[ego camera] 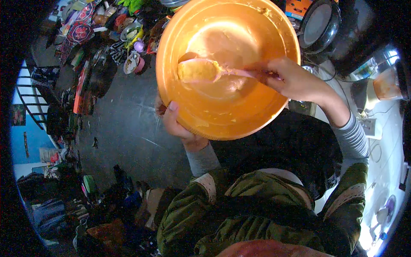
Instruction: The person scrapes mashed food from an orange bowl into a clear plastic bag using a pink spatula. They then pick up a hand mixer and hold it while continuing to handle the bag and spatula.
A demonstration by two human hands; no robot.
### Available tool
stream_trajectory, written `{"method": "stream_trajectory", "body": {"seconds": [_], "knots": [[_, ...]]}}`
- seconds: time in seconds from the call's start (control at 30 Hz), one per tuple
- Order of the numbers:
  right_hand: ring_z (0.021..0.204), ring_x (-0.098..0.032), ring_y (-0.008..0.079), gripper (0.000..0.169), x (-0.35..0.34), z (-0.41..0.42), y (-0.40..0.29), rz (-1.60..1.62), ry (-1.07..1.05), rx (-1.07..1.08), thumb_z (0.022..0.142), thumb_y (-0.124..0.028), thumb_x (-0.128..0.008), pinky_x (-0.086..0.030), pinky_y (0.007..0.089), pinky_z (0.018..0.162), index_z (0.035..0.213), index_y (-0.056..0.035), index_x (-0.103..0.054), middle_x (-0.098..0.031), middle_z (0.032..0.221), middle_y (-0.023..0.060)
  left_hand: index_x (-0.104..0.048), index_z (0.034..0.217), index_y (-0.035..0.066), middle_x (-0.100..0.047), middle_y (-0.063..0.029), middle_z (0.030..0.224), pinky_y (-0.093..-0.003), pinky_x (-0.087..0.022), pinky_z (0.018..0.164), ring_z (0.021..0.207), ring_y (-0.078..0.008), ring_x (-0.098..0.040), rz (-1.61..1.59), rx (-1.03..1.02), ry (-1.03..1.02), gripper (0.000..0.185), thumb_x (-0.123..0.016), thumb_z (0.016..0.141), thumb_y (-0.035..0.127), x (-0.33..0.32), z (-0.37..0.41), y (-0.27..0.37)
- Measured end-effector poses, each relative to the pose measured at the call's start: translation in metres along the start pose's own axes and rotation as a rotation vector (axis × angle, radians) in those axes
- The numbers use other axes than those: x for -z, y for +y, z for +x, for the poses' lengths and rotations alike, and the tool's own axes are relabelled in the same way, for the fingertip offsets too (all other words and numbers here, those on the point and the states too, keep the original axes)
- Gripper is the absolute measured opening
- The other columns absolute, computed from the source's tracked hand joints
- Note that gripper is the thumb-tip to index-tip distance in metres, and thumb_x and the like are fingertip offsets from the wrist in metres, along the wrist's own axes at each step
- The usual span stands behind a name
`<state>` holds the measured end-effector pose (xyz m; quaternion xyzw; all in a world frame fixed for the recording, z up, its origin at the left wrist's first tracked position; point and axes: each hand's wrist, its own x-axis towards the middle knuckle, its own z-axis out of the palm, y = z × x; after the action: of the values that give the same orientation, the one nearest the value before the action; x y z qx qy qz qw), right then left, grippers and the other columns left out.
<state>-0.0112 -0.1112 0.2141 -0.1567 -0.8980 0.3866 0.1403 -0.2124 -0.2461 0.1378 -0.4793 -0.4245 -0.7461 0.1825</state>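
Observation:
A large orange plastic basin (221,119) is held up before me, its inside facing my view. My left hand (178,125) grips its lower left rim, with the thumb on the near side and the other fingers mostly hidden behind. Inside the basin, my right hand (285,77) holds the handle of a pink spatula (239,72). A thick yellow paste (197,71) covers the spatula's broad head. Smears of the same yellow stuff cling to the basin's wall and rim.
A dark round pan (319,27) stands beyond the basin at upper right. On the tiled surface at right are a blender jug (387,85), a white socket box (371,128) and loose cables. A small pink cup (139,65) and cluttered goods lie on the dark floor (128,128) at left.

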Motion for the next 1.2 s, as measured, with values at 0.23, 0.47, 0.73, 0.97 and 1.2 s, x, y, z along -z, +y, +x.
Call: {"method": "stream_trajectory", "body": {"seconds": [0.23, 0.47, 0.73, 0.97, 1.2], "knots": [[0.076, -0.061, 0.0166, 0.029, 0.010, -0.023, 0.000, 0.117, 0.068, -0.113, 0.091, -0.015, -0.052, -0.048, 0.0318, 0.068, 0.115, 0.0000, -0.058, -0.066, 0.090, 0.0149, -0.054, 0.099, 0.001, -0.056, -0.0133, 0.106, -0.0377, -0.045, 0.085, 0.098, -0.0233, -0.054, -0.405, 0.533, 0.125, 0.030, -0.050, 0.078, 0.022, 0.002, 0.015, 0.018], [0.076, -0.065, 0.0340, 0.027, 0.021, -0.022, -0.005, -0.485, 0.281, -0.063, 0.086, -0.013, -0.050, -0.052, 0.0407, 0.070, 0.111, -0.0070, -0.061, -0.063, 0.076, 0.0204, -0.057, 0.094, -0.004, -0.058, -0.0135, 0.103, -0.0360, -0.049, 0.081, 0.094, -0.0229, -0.058, -0.518, 0.633, 0.126, 0.032, -0.053, 0.072, 0.018, 0.000, 0.019, 0.021], [0.076, -0.063, 0.0331, 0.030, -0.004, -0.017, -0.044, -0.564, 0.174, 0.089, 0.083, -0.008, -0.050, -0.051, 0.0421, 0.071, 0.111, -0.0090, -0.061, -0.064, 0.083, 0.0177, -0.056, 0.095, -0.004, -0.058, -0.0143, 0.105, -0.0368, -0.049, 0.082, 0.095, -0.0239, -0.058, -0.462, 0.512, 0.078, 0.032, -0.055, 0.071, 0.017, 0.000, 0.016, 0.020], [0.067, -0.064, 0.0321, 0.031, 0.021, -0.020, -0.026, -0.694, 0.342, -0.008, 0.084, -0.010, -0.047, -0.053, 0.0430, 0.061, 0.111, -0.0132, -0.061, -0.063, 0.072, 0.0171, -0.055, 0.098, -0.003, -0.057, -0.0153, 0.107, -0.0379, -0.048, 0.083, 0.097, -0.0250, -0.057, -0.437, 0.539, 0.123, 0.033, -0.054, 0.073, 0.018, 0.008, 0.017, 0.023], [0.074, -0.065, 0.0312, 0.025, -0.007, -0.013, -0.044, -0.634, 0.154, 0.077, 0.080, -0.008, -0.050, -0.053, 0.0411, 0.064, 0.103, -0.0067, -0.062, -0.064, 0.076, 0.0163, -0.054, 0.101, -0.002, -0.057, -0.0162, 0.108, -0.0390, -0.048, 0.083, 0.098, -0.0261, -0.057, -0.449, 0.572, 0.147, 0.034, -0.054, 0.074, 0.019, 0.009, 0.018, 0.025]]}}
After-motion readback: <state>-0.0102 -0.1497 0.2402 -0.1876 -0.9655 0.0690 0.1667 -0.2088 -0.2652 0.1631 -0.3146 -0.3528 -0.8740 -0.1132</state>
